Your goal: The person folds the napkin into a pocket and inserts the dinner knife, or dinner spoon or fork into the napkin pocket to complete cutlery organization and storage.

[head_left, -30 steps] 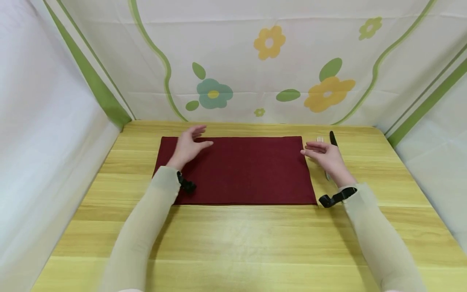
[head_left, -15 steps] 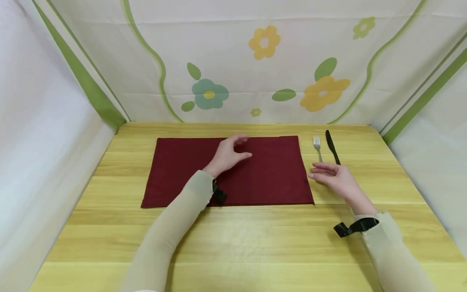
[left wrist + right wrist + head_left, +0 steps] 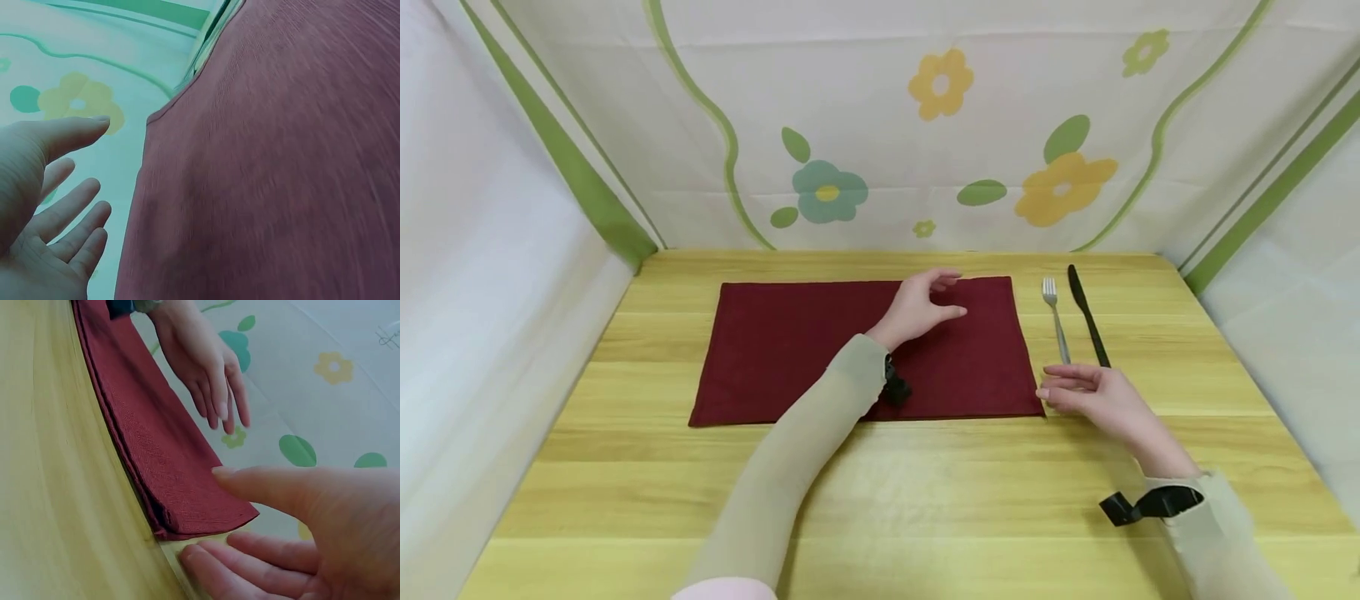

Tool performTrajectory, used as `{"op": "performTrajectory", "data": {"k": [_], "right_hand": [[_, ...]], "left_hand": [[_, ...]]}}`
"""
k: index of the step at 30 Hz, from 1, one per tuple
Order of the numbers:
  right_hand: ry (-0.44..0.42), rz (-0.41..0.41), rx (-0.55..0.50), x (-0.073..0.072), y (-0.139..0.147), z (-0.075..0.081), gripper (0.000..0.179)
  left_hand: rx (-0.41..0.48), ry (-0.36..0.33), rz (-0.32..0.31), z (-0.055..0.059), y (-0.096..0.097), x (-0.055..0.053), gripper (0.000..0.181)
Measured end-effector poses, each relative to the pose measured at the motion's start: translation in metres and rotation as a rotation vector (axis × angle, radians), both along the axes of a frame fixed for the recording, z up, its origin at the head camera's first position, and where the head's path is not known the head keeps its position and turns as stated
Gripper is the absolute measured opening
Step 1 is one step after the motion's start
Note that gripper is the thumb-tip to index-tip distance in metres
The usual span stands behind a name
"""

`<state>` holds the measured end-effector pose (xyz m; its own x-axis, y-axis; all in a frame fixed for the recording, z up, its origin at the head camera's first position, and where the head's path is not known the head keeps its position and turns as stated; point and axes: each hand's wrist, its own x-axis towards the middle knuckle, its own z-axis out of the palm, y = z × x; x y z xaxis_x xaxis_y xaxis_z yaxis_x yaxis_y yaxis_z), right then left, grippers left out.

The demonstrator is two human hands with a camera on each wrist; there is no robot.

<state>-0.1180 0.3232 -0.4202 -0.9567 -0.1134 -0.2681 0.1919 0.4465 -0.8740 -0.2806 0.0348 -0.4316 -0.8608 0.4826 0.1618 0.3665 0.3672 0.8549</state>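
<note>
A dark red cloth [image 3: 797, 350], folded into a long rectangle, lies flat on the wooden table. Over its right half hovers my left hand [image 3: 919, 307], fingers relaxed and thumb apart, holding nothing; the left wrist view shows the same spread fingers [image 3: 78, 203] beside the cloth. My right hand [image 3: 1101, 398] is near the cloth's front right corner, its fingers loosely bent with nothing in them. The right wrist view shows the cloth's layered edge [image 3: 164, 515] close to the thumb. Just beyond this hand lie a fork [image 3: 1055, 312] and a black knife [image 3: 1084, 304], whose lower ends it partly hides.
The light wooden table [image 3: 880, 508] extends in front of the cloth and to both sides. A white fabric wall [image 3: 880, 108] with printed flowers rises behind the table, and white fabric side walls flank it.
My left hand has travelled right across the cloth. My right hand has drawn back toward me and slightly right, uncovering much of the fork and knife. The view has shifted slightly.
</note>
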Motion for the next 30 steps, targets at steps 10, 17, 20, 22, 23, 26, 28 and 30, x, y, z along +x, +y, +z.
{"op": "performTrajectory", "data": {"k": [10,17,20,22,23,26,28,30], "right_hand": [[-0.031,-0.021,-0.096,0.014,-0.002,-0.004,0.062],[-0.017,-0.038,-0.03,0.016,-0.006,-0.007,0.059],[-0.01,-0.035,0.027,0.016,-0.007,-0.006,0.059],[-0.014,-0.03,0.035,0.017,-0.007,-0.006,0.059],[-0.018,-0.031,0.032,0.017,-0.007,-0.005,0.059],[-0.025,-0.04,0.014,0.018,-0.008,-0.004,0.059],[-0.024,-0.045,-0.013,0.018,-0.009,-0.004,0.059],[-0.024,-0.051,-0.045,0.018,-0.01,-0.004,0.058]], "left_hand": [[-0.029,-0.036,-0.016,0.001,0.034,-0.007,0.059],[-0.078,-0.04,-0.013,0.001,0.044,-0.013,0.059],[-0.1,-0.035,-0.014,0.002,0.047,-0.016,0.06],[-0.123,-0.035,-0.017,0.003,0.05,-0.018,0.061],[-0.14,-0.034,-0.017,0.003,0.051,-0.019,0.062],[-0.196,-0.034,-0.014,0.002,0.056,-0.022,0.064],[-0.238,-0.025,-0.017,0.002,0.06,-0.025,0.065],[-0.281,-0.015,-0.027,0.002,0.064,-0.027,0.065]]}}
